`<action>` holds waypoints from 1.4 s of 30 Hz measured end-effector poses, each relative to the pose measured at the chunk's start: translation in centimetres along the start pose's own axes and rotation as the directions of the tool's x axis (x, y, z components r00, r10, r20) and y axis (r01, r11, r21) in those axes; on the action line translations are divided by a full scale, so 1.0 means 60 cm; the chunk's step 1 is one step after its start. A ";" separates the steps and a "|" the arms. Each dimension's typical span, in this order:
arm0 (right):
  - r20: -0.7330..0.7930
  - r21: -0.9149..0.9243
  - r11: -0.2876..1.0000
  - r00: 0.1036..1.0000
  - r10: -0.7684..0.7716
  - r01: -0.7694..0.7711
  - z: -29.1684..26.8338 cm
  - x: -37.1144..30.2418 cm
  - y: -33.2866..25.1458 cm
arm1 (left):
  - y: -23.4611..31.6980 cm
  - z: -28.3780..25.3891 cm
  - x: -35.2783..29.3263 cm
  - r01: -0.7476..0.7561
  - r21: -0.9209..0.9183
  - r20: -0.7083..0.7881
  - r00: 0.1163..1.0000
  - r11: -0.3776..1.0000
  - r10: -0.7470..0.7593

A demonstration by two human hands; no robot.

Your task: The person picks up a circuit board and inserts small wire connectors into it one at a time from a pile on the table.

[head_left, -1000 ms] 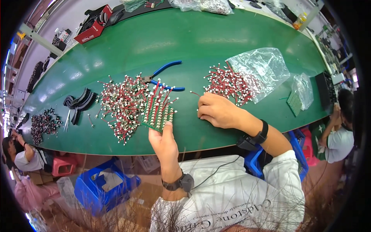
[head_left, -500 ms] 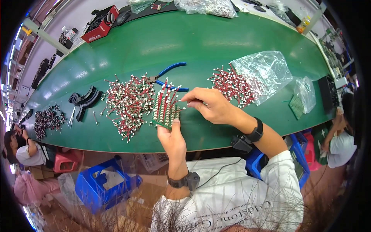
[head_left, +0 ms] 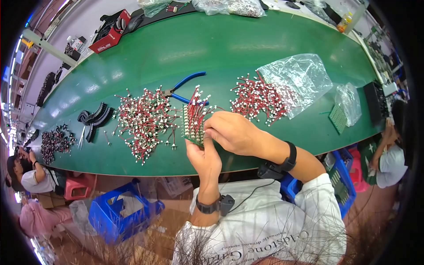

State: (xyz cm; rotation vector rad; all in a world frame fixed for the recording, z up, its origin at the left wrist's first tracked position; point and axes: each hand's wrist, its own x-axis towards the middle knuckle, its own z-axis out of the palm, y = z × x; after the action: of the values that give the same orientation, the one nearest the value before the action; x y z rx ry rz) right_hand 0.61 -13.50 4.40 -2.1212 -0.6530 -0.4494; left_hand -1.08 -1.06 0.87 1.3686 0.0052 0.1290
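My left hand (head_left: 202,158) grips the lower end of a green circuit board panel (head_left: 193,128), tilted up above the table's near side. Rows of white connectors cover it, and several red wires with white plugs stand out from its upper part. Close against the panel's right side is my right hand (head_left: 230,132), its thumb and forefinger pinched together. Whatever lies between those fingertips is hidden. Left of the panel spreads a heap of red-wired connectors (head_left: 143,119). Blue-handled pliers (head_left: 181,86) lie behind the panel, and a second heap of red wires (head_left: 258,98) lies to the right.
A clear plastic bag (head_left: 304,79) overlaps the right heap. Farther right are another green panel (head_left: 338,118) and a small bag (head_left: 349,101). Black cable bundles (head_left: 95,117), tweezers (head_left: 81,138) and dark small parts (head_left: 57,142) lie left. Co-workers sit at both sides; a blue stool (head_left: 119,210) stands below.
My right hand has moved left and down, from beside the wire tops to the panel's right side. The panel has turned and shifted slightly right, still in my left hand.
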 end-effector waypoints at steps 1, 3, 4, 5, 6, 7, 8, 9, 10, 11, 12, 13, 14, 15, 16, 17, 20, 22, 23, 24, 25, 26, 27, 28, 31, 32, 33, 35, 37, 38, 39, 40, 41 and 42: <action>-0.002 0.001 1.000 1.000 0.001 -0.001 0.000 -0.001 0.000 | -0.001 0.002 -0.002 0.001 0.001 0.002 1.000 1.000 -0.001; -0.008 -0.083 0.997 1.000 -0.010 0.009 0.001 -0.003 -0.001 | -0.005 0.007 -0.005 -0.033 0.005 0.030 0.999 0.999 0.033; -0.010 -0.082 0.997 1.000 -0.008 0.007 0.003 -0.004 0.000 | -0.004 0.009 -0.008 -0.032 0.007 0.032 0.999 0.999 0.032; -0.022 -0.094 0.995 1.000 -0.017 0.014 0.005 -0.005 0.002 | -0.003 0.010 -0.010 -0.014 -0.010 0.046 0.999 1.000 0.014; -0.034 -0.106 0.994 0.999 -0.025 0.021 0.007 -0.006 0.003 | -0.002 0.011 -0.011 0.005 -0.026 0.061 0.998 1.000 -0.004; -0.035 -0.106 0.994 0.999 -0.024 0.020 0.007 -0.007 0.002 | -0.004 0.010 -0.012 0.006 -0.026 0.062 0.998 1.000 -0.004; -0.043 -0.107 0.994 0.999 -0.013 0.008 0.007 -0.007 0.000 | -0.008 0.009 -0.011 -0.009 -0.033 0.076 0.997 0.999 0.011; -0.050 -0.107 0.994 0.999 -0.002 -0.003 0.007 -0.008 -0.001 | -0.010 0.008 -0.011 -0.024 -0.041 0.089 0.996 0.999 0.027; -0.051 -0.107 0.994 0.999 -0.001 -0.005 0.005 -0.008 0.000 | -0.009 0.009 -0.012 -0.023 -0.041 0.090 0.996 0.999 0.026; -0.059 -0.104 0.995 0.998 -0.003 -0.003 0.003 -0.009 0.001 | -0.006 0.011 -0.012 -0.011 -0.041 0.088 0.996 0.999 0.015; -0.066 -0.101 0.995 0.998 -0.005 -0.001 0.002 -0.010 0.001 | -0.003 0.012 -0.012 0.000 -0.041 0.085 0.996 0.999 0.003; -0.066 -0.100 0.995 0.998 -0.005 -0.002 0.002 -0.010 0.002 | -0.001 0.014 -0.013 0.001 -0.041 0.085 0.996 0.999 0.003; -0.058 -0.101 0.995 0.998 0.003 -0.009 0.003 -0.010 0.002 | 0.000 0.015 -0.013 0.001 -0.055 0.084 0.996 0.998 0.004; -0.050 -0.103 0.995 0.999 0.012 -0.017 0.003 -0.011 0.003 | 0.001 0.016 -0.014 0.001 -0.069 0.083 0.996 0.998 0.005; -0.050 -0.102 0.995 0.999 0.012 -0.017 0.004 -0.011 0.003 | 0.001 0.014 -0.014 0.002 -0.069 0.083 0.997 0.998 0.004; -0.045 -0.126 0.992 0.999 0.008 -0.013 0.005 -0.012 0.004 | 0.000 0.012 -0.013 0.004 -0.031 0.094 0.996 1.000 -0.001; -0.037 -0.162 0.987 0.999 -0.005 -0.001 0.006 -0.013 0.004 | -0.005 0.006 -0.013 -0.003 0.013 0.114 0.994 1.000 0.002; -0.033 -0.174 0.985 0.999 -0.012 0.006 0.005 -0.012 0.002 | -0.007 0.004 -0.014 -0.011 0.019 0.121 0.993 1.000 0.009; -0.010 -0.170 0.985 1.000 -0.012 0.010 0.002 -0.010 0.000 | -0.008 0.003 -0.014 -0.043 0.052 0.122 0.992 0.998 0.036; 0.014 -0.165 0.986 1.000 -0.011 0.014 0.000 -0.009 -0.002 | -0.008 0.002 -0.015 -0.074 0.085 0.123 0.990 0.994 0.063; 0.015 -0.166 0.986 1.000 -0.011 0.013 -0.001 -0.008 -0.003 | -0.007 0.001 -0.014 -0.073 0.084 0.122 0.991 0.994 0.062; 0.001 -0.152 0.988 1.000 -0.016 0.016 -0.001 -0.008 -0.003 | -0.006 -0.002 -0.012 -0.071 0.085 0.121 0.991 0.994 0.061; -0.012 -0.139 0.990 1.000 -0.021 0.019 -0.002 -0.008 -0.003 | -0.005 -0.004 -0.011 -0.070 0.085 0.119 0.991 0.994 0.060; -0.010 -0.138 0.990 1.000 -0.021 0.019 -0.002 -0.008 -0.003 | -0.003 -0.006 -0.013 -0.069 0.085 0.117 0.991 0.994 0.058; 0.020 -0.097 0.995 1.000 -0.014 0.016 -0.001 -0.009 -0.002 | 0.000 -0.010 -0.016 -0.117 0.216 0.127 0.988 0.969 0.090; 0.023 -0.072 0.997 1.000 -0.014 0.016 0.003 -0.010 0.000 | -0.001 -0.012 -0.016 -0.141 0.228 0.135 0.985 0.964 0.112; 0.026 -0.049 0.999 1.000 -0.015 0.016 0.006 -0.010 0.002 | -0.002 -0.013 -0.017 -0.165 0.239 0.143 0.981 0.957 0.134; 0.026 -0.040 0.999 0.999 -0.020 0.021 0.012 -0.010 0.010 | -0.003 -0.015 -0.014 -0.160 0.249 0.147 0.981 0.955 0.126; 0.027 -0.029 0.999 0.999 -0.027 0.028 0.018 -0.007 0.012 | -0.004 -0.019 -0.011 -0.156 0.261 0.150 0.981 0.953 0.120; 0.014 -0.033 0.999 1.000 -0.027 0.028 0.023 -0.006 0.010 | -0.004 -0.021 -0.009 -0.147 0.278 0.149 0.983 0.949 0.108; 0.002 -0.036 0.999 1.000 -0.028 0.028 0.025 -0.004 0.009 | -0.004 -0.022 -0.009 -0.137 0.296 0.147 0.984 0.945 0.097; 0.003 -0.036 0.999 1.000 -0.029 0.029 0.025 -0.003 0.009 | -0.003 -0.022 -0.008 -0.138 0.295 0.146 0.984 0.946 0.098; -0.014 -0.032 0.999 1.000 -0.026 0.025 0.023 -0.002 0.008 | -0.002 -0.021 -0.006 -0.103 0.235 0.136 0.988 0.967 0.072; -0.030 -0.027 0.999 0.999 -0.022 0.022 0.020 -0.001 0.007 | -0.001 -0.021 -0.004 -0.068 0.173 0.126 0.991 0.983 0.046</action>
State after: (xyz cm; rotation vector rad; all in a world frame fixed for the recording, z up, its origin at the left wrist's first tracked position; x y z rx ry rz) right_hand 0.92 -12.76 3.44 -2.1299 -0.6567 -0.5045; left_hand -1.41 0.12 0.54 1.5530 -0.1278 0.0942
